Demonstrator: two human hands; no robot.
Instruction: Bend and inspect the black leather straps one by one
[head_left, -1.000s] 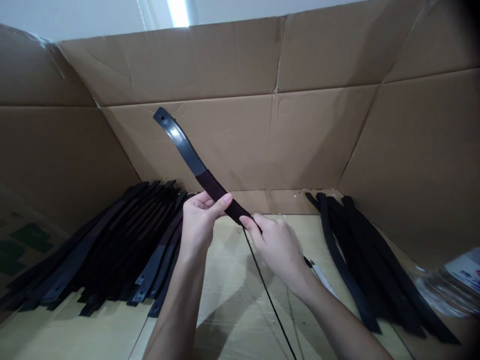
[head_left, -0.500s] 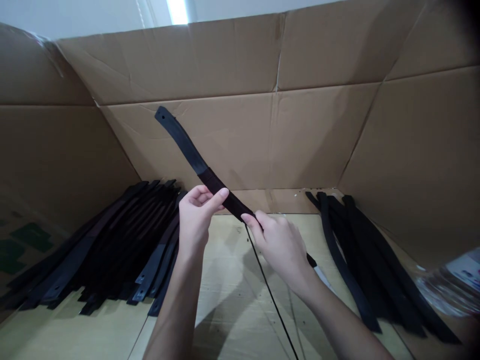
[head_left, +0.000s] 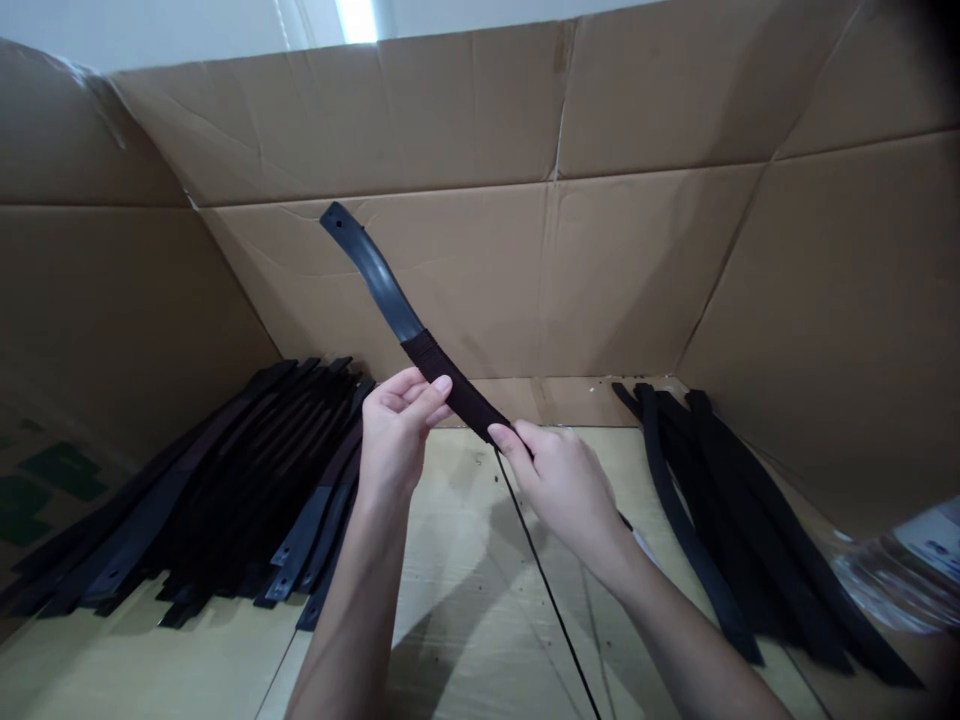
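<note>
Black strip (head_left: 382, 290) held by both hands – long axis up-left

Strip's (head_left: 390, 300) lower end hidden — behind right hand (head_left: 562, 490).

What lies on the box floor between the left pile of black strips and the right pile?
In the head view, mostly bare cardboard floor, crossed by a thin black cord, lies between the left pile and the right pile.
</note>
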